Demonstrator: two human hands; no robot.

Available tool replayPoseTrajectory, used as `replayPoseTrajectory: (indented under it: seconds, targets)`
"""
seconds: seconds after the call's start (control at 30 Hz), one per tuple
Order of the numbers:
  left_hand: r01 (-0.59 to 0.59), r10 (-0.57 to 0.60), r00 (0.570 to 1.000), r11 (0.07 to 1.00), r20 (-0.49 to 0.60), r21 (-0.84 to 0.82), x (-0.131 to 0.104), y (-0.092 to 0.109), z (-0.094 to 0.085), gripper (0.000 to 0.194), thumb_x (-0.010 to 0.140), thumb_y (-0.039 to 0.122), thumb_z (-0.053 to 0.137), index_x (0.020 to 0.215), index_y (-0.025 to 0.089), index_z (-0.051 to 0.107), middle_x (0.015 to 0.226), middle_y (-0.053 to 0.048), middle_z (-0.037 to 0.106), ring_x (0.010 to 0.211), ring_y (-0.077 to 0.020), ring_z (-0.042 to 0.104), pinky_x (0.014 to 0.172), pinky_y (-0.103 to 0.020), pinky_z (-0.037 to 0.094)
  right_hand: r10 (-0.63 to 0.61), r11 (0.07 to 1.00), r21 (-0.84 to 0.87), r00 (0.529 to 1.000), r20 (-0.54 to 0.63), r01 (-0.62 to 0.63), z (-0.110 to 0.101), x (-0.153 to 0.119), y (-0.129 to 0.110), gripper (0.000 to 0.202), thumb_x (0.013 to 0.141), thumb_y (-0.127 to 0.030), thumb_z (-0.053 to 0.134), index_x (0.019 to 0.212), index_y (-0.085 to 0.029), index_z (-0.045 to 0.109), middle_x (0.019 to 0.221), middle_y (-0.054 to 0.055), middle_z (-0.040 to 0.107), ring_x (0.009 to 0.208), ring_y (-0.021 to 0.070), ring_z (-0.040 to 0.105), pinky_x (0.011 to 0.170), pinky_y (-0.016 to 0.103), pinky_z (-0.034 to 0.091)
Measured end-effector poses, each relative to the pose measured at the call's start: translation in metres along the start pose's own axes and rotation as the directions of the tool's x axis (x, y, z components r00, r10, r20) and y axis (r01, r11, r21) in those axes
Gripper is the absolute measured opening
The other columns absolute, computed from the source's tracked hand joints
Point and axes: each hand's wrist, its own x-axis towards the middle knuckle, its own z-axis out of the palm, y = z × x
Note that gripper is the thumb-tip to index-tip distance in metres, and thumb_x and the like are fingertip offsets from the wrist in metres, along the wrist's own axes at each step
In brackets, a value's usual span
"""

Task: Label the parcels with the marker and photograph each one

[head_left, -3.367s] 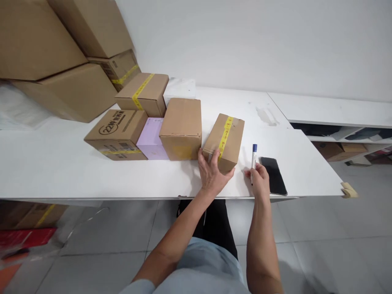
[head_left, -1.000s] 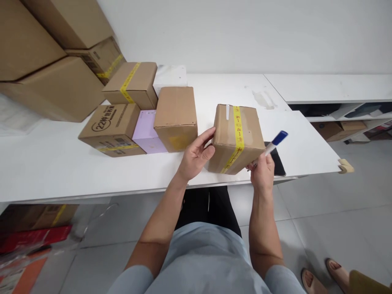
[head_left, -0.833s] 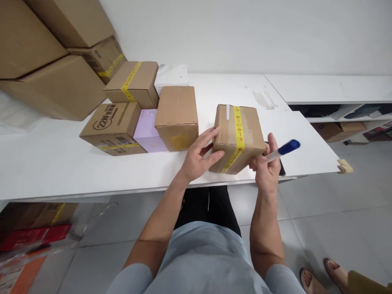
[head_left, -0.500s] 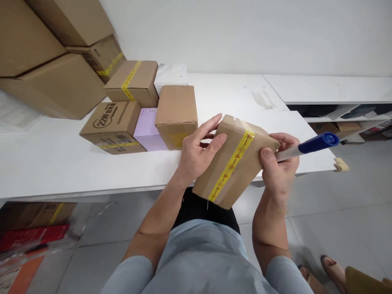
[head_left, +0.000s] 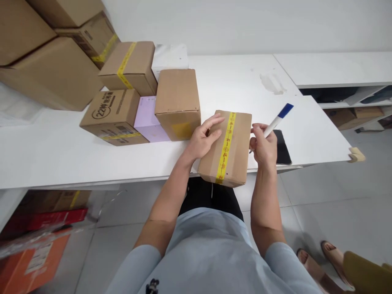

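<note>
A taped cardboard box [head_left: 239,143] rests at the table's front edge and juts out past it, its yellow printed tape facing up. My left hand [head_left: 203,141] grips the box's left side, thumb and fingers on its upper face. Just off the right side, my right hand [head_left: 265,147] is closed around a white marker pen [head_left: 272,125] with a blue cap on its upper end. The pen's dark tip points down beside the box; whether it touches the cardboard I cannot tell. Partly behind that hand lies a black phone [head_left: 283,151].
Left of the box stand a plain carton [head_left: 177,92], a lilac box [head_left: 150,118] and a printed carton [head_left: 112,116] on the white table [head_left: 76,163]. Larger cartons [head_left: 52,73] are stacked at the far left. Another person's feet [head_left: 335,255] show at the lower right.
The box has come down from a tilted hold onto the table edge. My right hand has let go of it and turned the pen tip downward. The phone has come into view.
</note>
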Motion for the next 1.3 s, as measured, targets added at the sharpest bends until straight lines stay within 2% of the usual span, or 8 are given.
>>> replayPoseTrajectory:
  seconds: [0.13,0.33,0.47,0.6,0.8,0.87,1.03,1.3]
  targets:
    - [-0.006,0.006,1.0,1.0,-0.025,-0.006,0.001,-0.004,-0.001,0.034,0.089,0.03,0.065,0.122,0.033,0.068,0.152,0.0,0.051,0.147,-0.027,0.04,0.123,-0.052,0.032,-0.066,0.997,-0.036,0.998,-0.012,0.065,-0.018,-0.055,-0.001,0.033,0.083,-0.052,0.066,0.099,-0.023,0.061,0.092,0.001,0.066,0.041,0.0014,0.035,0.039,0.023,0.032]
    - [-0.035,0.031,0.989,0.999,-0.144,-0.027,0.027,-0.015,0.011,0.03,0.086,0.021,0.066,0.115,0.029,0.071,0.144,-0.002,0.059,0.145,-0.0273,0.043,0.124,-0.052,0.029,-0.148,0.972,-0.176,0.987,0.066,0.157,-0.03,-0.114,0.003,0.035,0.088,-0.05,0.063,0.113,-0.026,0.065,0.056,-0.007,0.044,0.044,0.009,0.038,0.045,0.025,0.031]
    - [-0.067,0.037,0.963,0.992,-0.268,-0.104,0.02,-0.019,0.02,0.03,0.09,0.024,0.063,0.119,0.029,0.069,0.141,-0.001,0.061,0.142,-0.0253,0.048,0.124,-0.05,0.032,-0.154,0.964,-0.227,0.987,-0.043,0.141,-0.02,-0.097,0.006,0.03,0.089,-0.049,0.063,0.105,-0.024,0.064,0.059,-0.006,0.048,0.048,0.0098,0.042,0.047,0.024,0.036]
    - [-0.214,0.182,0.95,0.972,-0.255,-0.101,-0.029,-0.009,0.02,0.027,0.097,0.031,0.055,0.12,0.034,0.068,0.142,0.0,0.059,0.14,-0.0238,0.05,0.117,-0.048,0.043,-0.123,0.987,-0.117,0.99,-0.068,0.115,-0.018,-0.076,0.008,0.03,0.087,-0.05,0.066,0.099,-0.022,0.064,0.058,-0.008,0.046,0.046,0.008,0.041,0.045,0.023,0.037]
    - [-0.405,0.472,0.88,0.808,-0.058,0.427,-0.072,0.003,0.016,0.028,0.089,0.028,0.069,0.117,0.029,0.066,0.134,-0.005,0.058,0.134,-0.0244,0.052,0.116,-0.054,0.043,-0.191,0.978,-0.081,0.981,0.038,0.194,-0.021,-0.077,0.016,0.032,0.086,-0.045,0.069,0.111,-0.027,0.065,0.088,-0.002,0.062,0.054,0.0054,0.046,0.05,0.022,0.042]
    - [-0.439,0.524,0.851,0.733,-0.022,0.52,-0.069,0.002,0.015,0.023,0.089,0.026,0.069,0.112,0.029,0.066,0.129,-0.004,0.057,0.131,-0.0235,0.053,0.114,-0.054,0.045,-0.295,0.944,-0.133,0.952,0.078,0.303,-0.023,-0.077,0.017,0.027,0.088,-0.041,0.067,0.113,-0.03,0.068,0.105,0.001,0.064,0.061,0.0069,0.051,0.052,0.023,0.045]
    - [-0.458,0.544,0.839,0.725,-0.02,0.514,-0.062,-0.005,0.017,0.018,0.091,0.021,0.066,0.108,0.028,0.065,0.124,-0.004,0.051,0.13,-0.022,0.051,0.107,-0.047,0.052,-0.562,0.735,-0.263,0.778,0.28,0.625,-0.032,-0.07,0.022,0.019,0.086,-0.028,0.07,0.104,-0.032,0.075,0.124,0.006,0.059,0.095,0.0186,0.063,0.065,0.031,0.056]
    - [-0.487,0.568,0.823,0.716,-0.012,0.5,-0.064,-0.011,0.02,0.019,0.092,0.02,0.064,0.108,0.03,0.062,0.129,-0.004,0.048,0.136,-0.024,0.046,0.106,-0.05,0.052,-0.633,0.607,-0.372,0.71,0.309,0.703,-0.038,-0.064,0.03,0.011,0.089,-0.031,0.067,0.098,-0.031,0.073,0.122,0.008,0.057,0.109,0.0252,0.061,0.067,0.039,0.059]
